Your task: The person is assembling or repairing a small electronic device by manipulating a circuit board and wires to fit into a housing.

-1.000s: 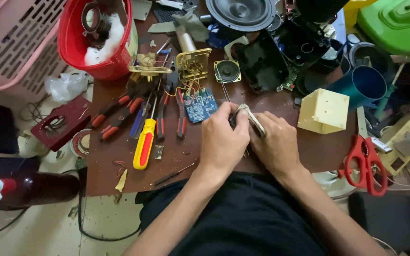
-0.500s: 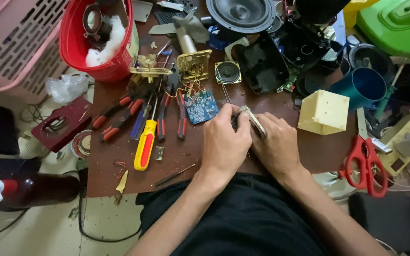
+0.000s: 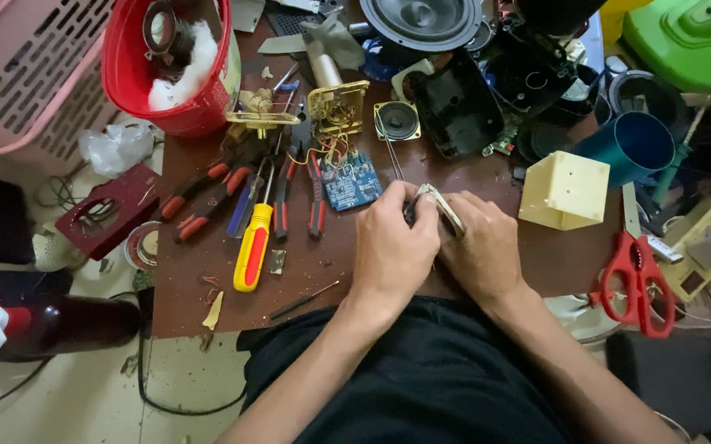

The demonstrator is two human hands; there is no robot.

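A small, flat silvery metal part (image 3: 442, 207) sat pinched between the curled left hand (image 3: 394, 243) and right hand (image 3: 485, 247), fingertips pressed together.

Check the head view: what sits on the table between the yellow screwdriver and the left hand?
Head view: mostly bare brown table between the yellow screwdriver and the left hand. Only a thin dark probe lies lower down, plus small scraps.

Small silvery metal piece (image 3: 442, 210), hand-held

hands 2 (image 3: 395, 247) (image 3: 480, 248) | scissors 1 (image 3: 637, 275) | yellow screwdriver 1 (image 3: 253, 247) | blue circuit board 1 (image 3: 350, 181) | red bucket 1 (image 3: 129, 82)
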